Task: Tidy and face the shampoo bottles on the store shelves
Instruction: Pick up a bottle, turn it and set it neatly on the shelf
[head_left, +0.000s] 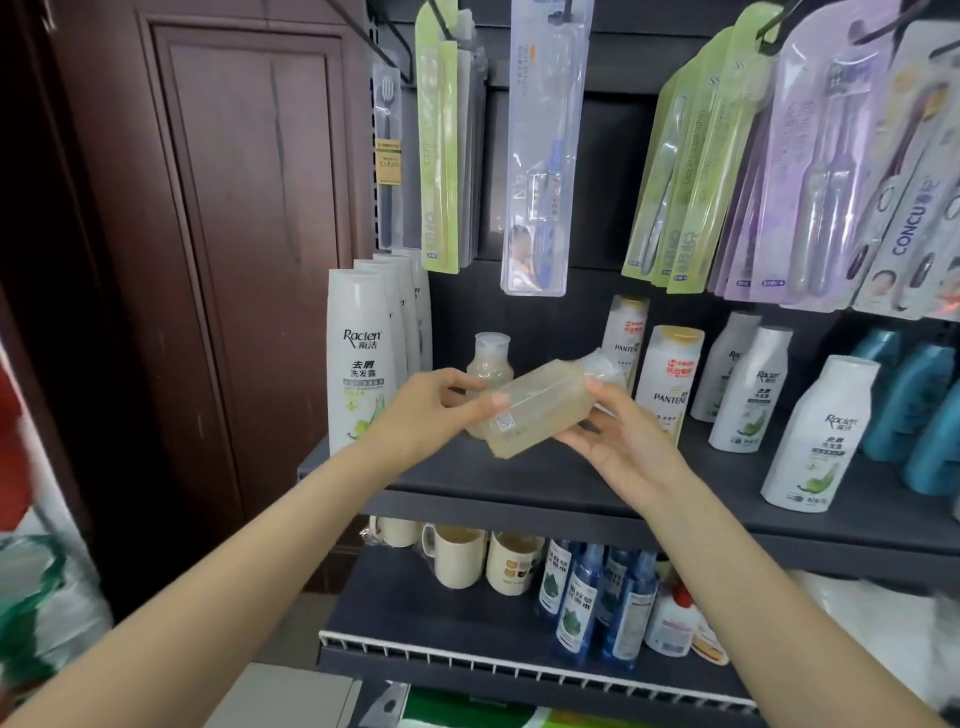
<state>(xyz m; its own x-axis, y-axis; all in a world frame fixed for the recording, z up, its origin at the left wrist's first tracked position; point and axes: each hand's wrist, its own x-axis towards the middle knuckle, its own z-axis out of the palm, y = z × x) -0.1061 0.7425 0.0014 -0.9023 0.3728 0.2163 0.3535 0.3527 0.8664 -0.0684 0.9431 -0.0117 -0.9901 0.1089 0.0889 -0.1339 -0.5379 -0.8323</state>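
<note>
Above the dark shelf (519, 483), both hands, left (415, 410) and right (618, 441), gripping a tilted clear bottle (530, 408).

Bare shelf (545, 483) front, apparently passable; hanging toothbrush packs (540, 156) crowd above.

dark shelf (571, 483) under shampoo bottles (358, 358)

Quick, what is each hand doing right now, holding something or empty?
Left hand: holding the near end of a clear pale bottle, fingers curled round it.
Right hand: holding the same bottle near its cap end, from below.
</note>
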